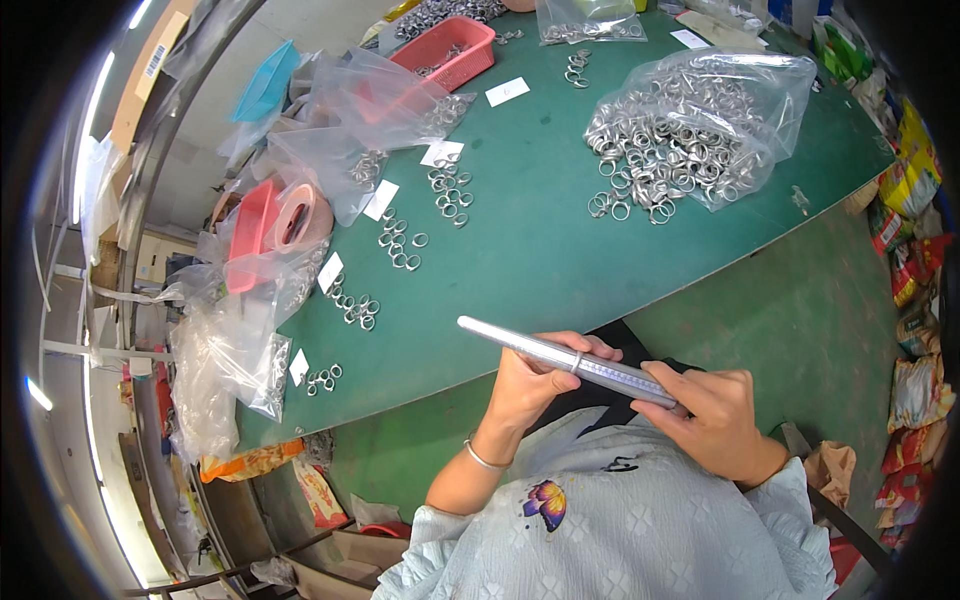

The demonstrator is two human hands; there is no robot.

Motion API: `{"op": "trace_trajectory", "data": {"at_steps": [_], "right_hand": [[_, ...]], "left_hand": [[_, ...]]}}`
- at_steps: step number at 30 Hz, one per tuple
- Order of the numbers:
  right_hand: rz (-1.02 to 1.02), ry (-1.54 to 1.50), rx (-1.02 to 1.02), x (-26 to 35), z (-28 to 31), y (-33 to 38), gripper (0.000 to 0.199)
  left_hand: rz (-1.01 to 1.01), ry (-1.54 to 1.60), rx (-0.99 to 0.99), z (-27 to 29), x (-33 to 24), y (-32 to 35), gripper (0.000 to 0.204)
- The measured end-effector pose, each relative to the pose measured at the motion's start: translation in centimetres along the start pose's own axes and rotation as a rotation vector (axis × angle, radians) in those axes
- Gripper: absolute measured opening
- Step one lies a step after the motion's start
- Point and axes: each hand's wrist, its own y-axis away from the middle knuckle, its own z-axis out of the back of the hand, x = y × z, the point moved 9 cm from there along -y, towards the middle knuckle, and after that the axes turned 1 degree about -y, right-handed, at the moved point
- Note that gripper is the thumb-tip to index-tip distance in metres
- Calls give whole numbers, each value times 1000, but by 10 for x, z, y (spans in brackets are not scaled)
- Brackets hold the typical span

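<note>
Both hands are closed on a tapered metal rod [625,378], held above the person's lap, off the near edge of the green table [520,270]; its long axis slants from the narrow tip, far and left, to the thicker end, near and right. A single ring [577,363] sits around the rod, between the two hands and much nearer the left; that is the relation that counts here — the narrow tip, the ring's open way off, lies left and far, past the left hand, while the rod widens toward the right.

The left hand [532,385] is curled about the rod, thumb on the near side and fingers on the far side, the tips right at the ring; whether they pinch the ring itself or only the rod, I cannot tell. The right hand [715,412] grips the thick end, thumb beneath and fingers over it — no gap shows; well apart, at the far right of the table, loose rings spill from a clear bag [785,95].
</note>
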Motion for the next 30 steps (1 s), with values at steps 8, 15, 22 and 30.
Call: {"op": "trace_trajectory", "data": {"at_steps": [8,15,22,30], "right_hand": [[65,17,-23,16,17,19,35],[104,-90,-41,18,22,22,34],[108,-275,-24,13,2,2,32],[250,-241,65,29,-44,-26,28]], "left_hand": [[12,-49,19,-22,-5,21,33],[-34,-83,-29,-34,-14,34,32],[-217,-57,-209,-25,-28,41,30],[-357,247,-399,22,-26,67,26]]}}
